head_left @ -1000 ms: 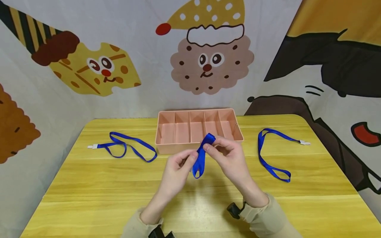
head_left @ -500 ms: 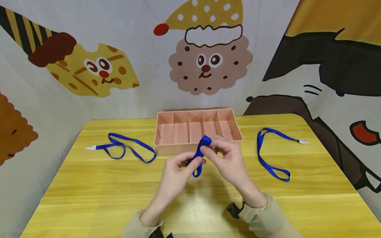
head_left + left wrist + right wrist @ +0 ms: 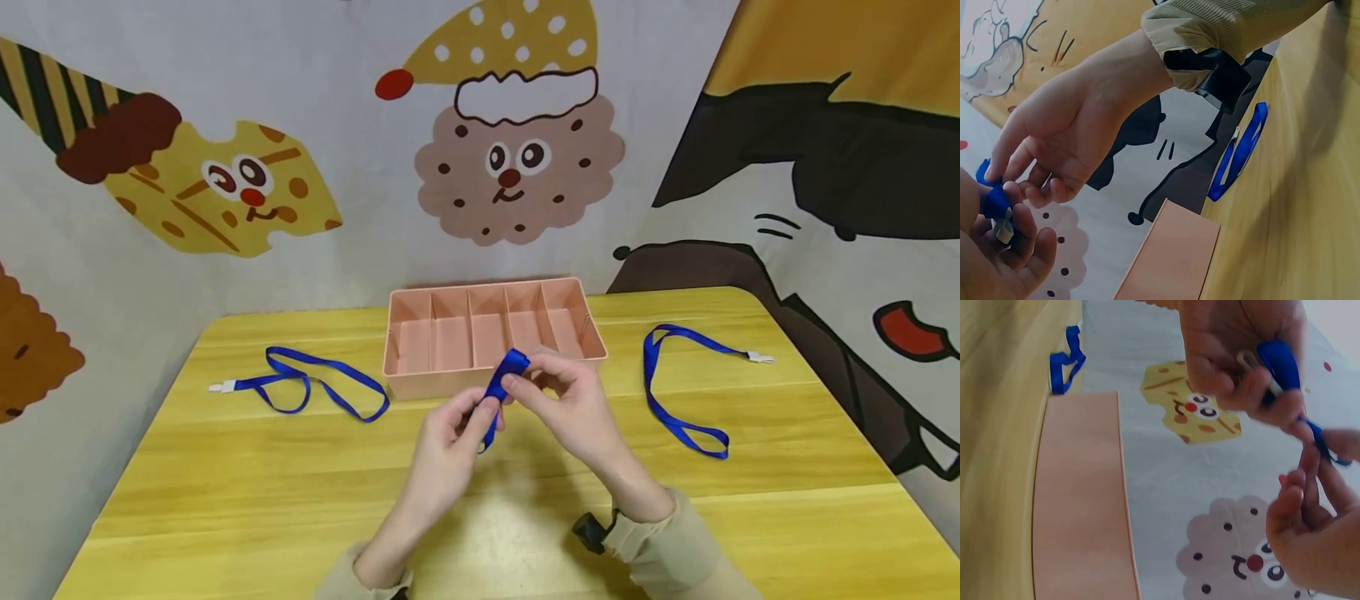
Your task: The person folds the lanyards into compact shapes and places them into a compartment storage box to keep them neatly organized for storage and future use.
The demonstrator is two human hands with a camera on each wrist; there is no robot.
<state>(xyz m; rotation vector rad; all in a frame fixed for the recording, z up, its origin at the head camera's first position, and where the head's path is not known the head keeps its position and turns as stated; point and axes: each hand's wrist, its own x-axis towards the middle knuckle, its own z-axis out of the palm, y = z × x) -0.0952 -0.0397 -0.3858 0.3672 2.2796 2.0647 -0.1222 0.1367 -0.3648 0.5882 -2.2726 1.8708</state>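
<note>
A blue lanyard (image 3: pixel 512 364), folded into a short flat bundle, is held between the two hands above the table, in front of the pink box. My left hand (image 3: pixel 447 444) pinches its lower part between thumb and fingers. The upper end is pinched by my right hand (image 3: pixel 576 410). In the left wrist view, a pale clip (image 3: pixel 1004 232) shows among the left hand's fingers. The right wrist view shows a blue loop (image 3: pixel 1280 360) of the strap beside that hand's palm. Fingers hide part of the bundle.
Behind the hands stands a pink box (image 3: pixel 420 386) with several compartments. Another blue lanyard (image 3: pixel 337 364) with a white clip lies on the wooden table (image 3: pixel 247 500) at left. A third blue lanyard (image 3: pixel 652 390) lies at right. A printed cloth (image 3: pixel 360 167) hangs behind.
The lanyard's lower loop has been gathered into the left hand, so less strap hangs below. The left fingers have moved up the bundle, nearer the right hand. The head view has tilted slightly.
</note>
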